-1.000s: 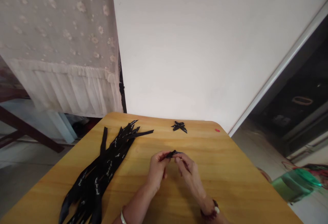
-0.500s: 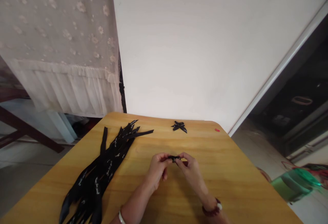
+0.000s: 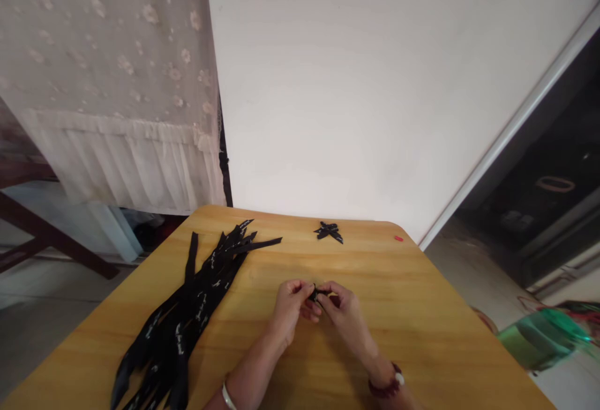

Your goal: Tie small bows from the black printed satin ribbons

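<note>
Close together over the table's middle, my left hand and my right hand pinch one short piece of black ribbon between thumbs and fingertips. Most of that ribbon is hidden by the fingers, so its exact shape cannot be told. Left of my hands lies a loose bundle of black ribbons printed with white script. Beyond my hands, near the far edge, rests a black ribbon bow with similar white lettering.
The wooden table has rounded far corners and stands against a white panel. A small red object lies near the far right corner. A lace curtain hangs at left. Beside the table at right is a green translucent container.
My hands have drawn slightly closer and folded the ribbon into a smaller shape. The left fingers have reached further under it. The bundle and the bow stay put.
</note>
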{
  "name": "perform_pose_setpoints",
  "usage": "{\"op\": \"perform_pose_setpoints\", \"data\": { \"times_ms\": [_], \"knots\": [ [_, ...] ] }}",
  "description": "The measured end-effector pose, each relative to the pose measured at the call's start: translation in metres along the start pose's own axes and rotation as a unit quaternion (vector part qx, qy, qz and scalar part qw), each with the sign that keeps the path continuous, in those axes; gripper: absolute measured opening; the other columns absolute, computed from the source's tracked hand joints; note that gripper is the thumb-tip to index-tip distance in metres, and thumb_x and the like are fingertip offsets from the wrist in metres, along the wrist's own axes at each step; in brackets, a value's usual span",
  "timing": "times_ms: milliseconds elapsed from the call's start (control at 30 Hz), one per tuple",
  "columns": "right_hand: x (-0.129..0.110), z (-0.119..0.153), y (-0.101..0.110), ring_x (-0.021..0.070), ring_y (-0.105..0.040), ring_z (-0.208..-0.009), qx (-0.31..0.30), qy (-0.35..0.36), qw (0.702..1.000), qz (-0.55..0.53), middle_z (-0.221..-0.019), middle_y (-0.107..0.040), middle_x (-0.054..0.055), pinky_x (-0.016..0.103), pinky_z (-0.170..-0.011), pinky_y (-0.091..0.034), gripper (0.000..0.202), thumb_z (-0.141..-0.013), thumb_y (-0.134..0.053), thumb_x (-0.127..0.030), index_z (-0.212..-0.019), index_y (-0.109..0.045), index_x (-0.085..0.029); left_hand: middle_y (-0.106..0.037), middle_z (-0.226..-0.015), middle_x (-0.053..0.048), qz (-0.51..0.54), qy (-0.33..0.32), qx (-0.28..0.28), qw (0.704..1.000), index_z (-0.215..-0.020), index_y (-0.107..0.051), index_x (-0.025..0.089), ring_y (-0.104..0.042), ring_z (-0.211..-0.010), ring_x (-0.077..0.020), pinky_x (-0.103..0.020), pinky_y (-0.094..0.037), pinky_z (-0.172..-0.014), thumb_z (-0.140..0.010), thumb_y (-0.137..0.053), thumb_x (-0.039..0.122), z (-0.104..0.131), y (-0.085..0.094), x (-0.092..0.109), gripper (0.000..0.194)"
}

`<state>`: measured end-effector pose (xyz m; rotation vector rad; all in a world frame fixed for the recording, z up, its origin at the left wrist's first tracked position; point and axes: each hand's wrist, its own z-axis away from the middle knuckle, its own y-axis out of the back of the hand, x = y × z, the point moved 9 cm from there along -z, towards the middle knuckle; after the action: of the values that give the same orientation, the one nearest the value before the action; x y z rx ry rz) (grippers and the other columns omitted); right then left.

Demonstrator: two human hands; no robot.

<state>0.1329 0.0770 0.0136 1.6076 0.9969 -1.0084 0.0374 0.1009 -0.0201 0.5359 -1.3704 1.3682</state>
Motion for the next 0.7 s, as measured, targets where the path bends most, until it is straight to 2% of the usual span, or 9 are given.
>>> {"op": "perform_pose_setpoints", "data": {
  "times_ms": [100,233,333,433,567,700],
  "knots": [
    [0.001,0.0,0.006,0.0076,-0.041,-0.04,0.028,-0.002,0.999,0.018,-0.049,-0.051,-0.004,0.018,-0.038,-0.029,0.011,-0.069,-0.053,-0.028,-0.066,-0.056,-0.018,-0.055,-0.051,0.001,0.001,-0.01,0.012,1.0,-0.065,-0.051,0.012,-0.051,-0.034,-0.0096,-0.02,-0.04,-0.031,-0.063,-0.057,0.033,0.0,0.004,0.003,0.023],
    [0.002,0.0,0.013,0.0063,-0.035,-0.033,0.048,-0.02,0.998,0.019,-0.042,-0.046,-0.006,0.018,-0.033,-0.024,0.017,-0.07,-0.052,-0.034,-0.068,-0.055,-0.018,-0.06,-0.082,-0.007,-0.02,-0.051,0.063,0.997,-0.08,-0.054,0.011,-0.05,-0.031,-0.0068,-0.02,-0.038,-0.029,-0.062,-0.057,0.026,0.002,0.014,0.015,0.024],
    [0.002,0.0,0.014,0.0063,-0.034,-0.031,0.051,-0.02,0.998,0.007,-0.039,-0.045,-0.006,0.018,-0.031,-0.024,0.021,-0.07,-0.051,-0.038,-0.066,-0.054,-0.018,-0.059,-0.091,-0.01,-0.034,-0.057,0.066,0.996,-0.083,-0.054,0.011,-0.051,-0.031,-0.0076,-0.022,-0.04,-0.031,-0.06,-0.058,0.023,0.004,0.013,0.017,0.027],
    [0.002,0.0,0.014,0.0063,-0.034,-0.031,0.056,-0.018,0.998,-0.016,-0.038,-0.043,-0.007,0.017,-0.031,-0.025,0.02,-0.07,-0.052,-0.038,-0.066,-0.054,-0.018,-0.06,-0.082,-0.007,-0.012,-0.039,0.053,0.998,-0.085,-0.054,0.012,-0.056,-0.04,-0.0125,-0.025,-0.044,-0.035,-0.057,-0.061,0.022,0.003,0.009,0.011,0.031],
    [0.001,0.0,0.011,0.0052,-0.031,-0.03,0.047,-0.033,0.996,-0.068,-0.037,-0.039,-0.008,0.016,-0.031,-0.024,0.017,-0.07,-0.053,-0.034,-0.065,-0.051,-0.018,-0.061,-0.062,-0.003,0.017,-0.027,0.008,0.999,-0.071,-0.058,0.011,-0.06,-0.055,-0.0153,-0.025,-0.048,-0.048,-0.053,-0.065,0.019,0.001,0.002,0.006,0.021],
    [-0.001,0.0,0.01,0.0053,-0.032,-0.032,0.043,-0.046,0.994,-0.092,-0.039,-0.04,-0.008,0.016,-0.032,-0.025,0.018,-0.069,-0.054,-0.034,-0.063,-0.05,-0.017,-0.063,-0.063,-0.004,0.029,0.001,-0.037,0.999,-0.068,-0.06,0.01,-0.059,-0.056,-0.0142,-0.024,-0.048,-0.051,-0.054,-0.065,0.02,0.001,-0.004,0.0,0.018]
  ]
}}
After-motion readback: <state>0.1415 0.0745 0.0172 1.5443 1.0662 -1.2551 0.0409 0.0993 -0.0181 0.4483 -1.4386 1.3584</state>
